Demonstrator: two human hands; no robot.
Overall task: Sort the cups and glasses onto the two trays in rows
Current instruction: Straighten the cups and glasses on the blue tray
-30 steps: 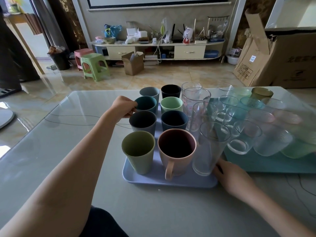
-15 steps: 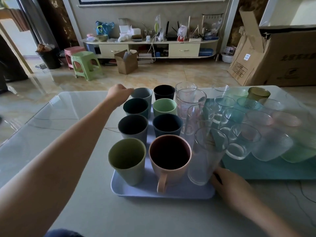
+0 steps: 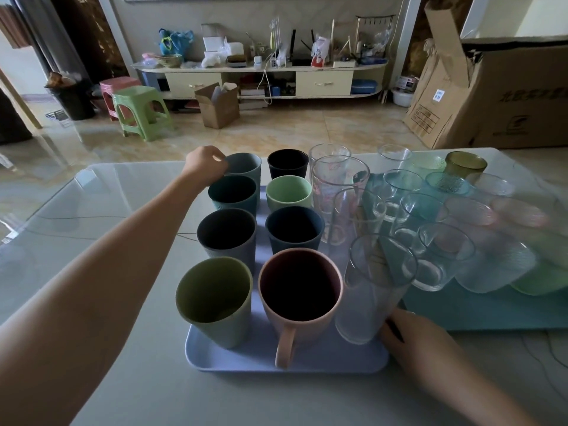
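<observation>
Fingers [image 3: 219, 161] curled on grey cup [image 3: 246, 167], fingertips hidden

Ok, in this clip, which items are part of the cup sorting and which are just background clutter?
Part of the job:
blue tray
teal tray
grey-blue cup, left hand at its rim
pink mug
tall clear glass, right hand beside its base

Lying about:
green stool
large cardboard box
small open box

The left hand [image 3: 205, 162] pinches the grey-blue cup's [image 3: 246, 166] rim (far row of the lavender tray [image 3: 322, 358]); the right hand [image 3: 415, 336] touches the tall glass [image 3: 368, 296].
</observation>
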